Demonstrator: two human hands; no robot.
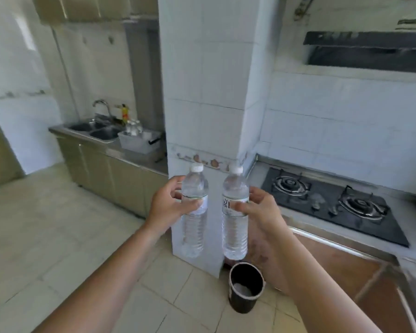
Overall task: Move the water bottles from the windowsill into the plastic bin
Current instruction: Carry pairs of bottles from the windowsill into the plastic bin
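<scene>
I hold two clear water bottles upright in front of me, each with a white cap. My left hand (169, 205) grips the left bottle (193, 227) around its label. My right hand (257, 210) grips the right bottle (234, 234) the same way. Both bottles hang in the air in front of a white tiled pillar. Far off at the left, a pale plastic bin (139, 143) stands on the steel counter beside the sink, with a few clear bottles (133, 127) standing in it. The windowsill is out of view.
The tiled pillar (207, 92) stands straight ahead. A black bucket (246, 287) sits on the floor at its foot. A gas hob (332, 203) lies on the counter at the right. The double sink (94, 131) with a tap is at the left, beyond tiled floor.
</scene>
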